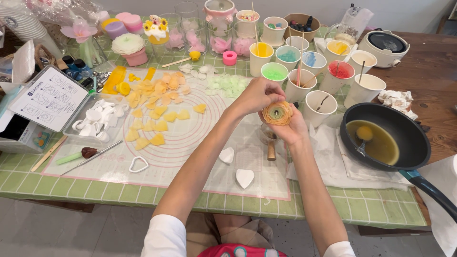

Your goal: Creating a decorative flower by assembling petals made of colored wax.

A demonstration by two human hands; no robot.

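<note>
Centre frame: right hand (288, 128) is cupping the orange wax flower (277, 113) from below, left hand (257, 95) is pinching its upper edge, above the silicone mat (190, 143).

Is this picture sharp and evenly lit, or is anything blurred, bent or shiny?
Head view: soft, even light with only faint shadows; the wax flower held between left hand and right hand looks sharp; the table edge bows slightly, a wide-lens effect; the liquid in the black pan shows mild sheen, no harsh glare.
</note>
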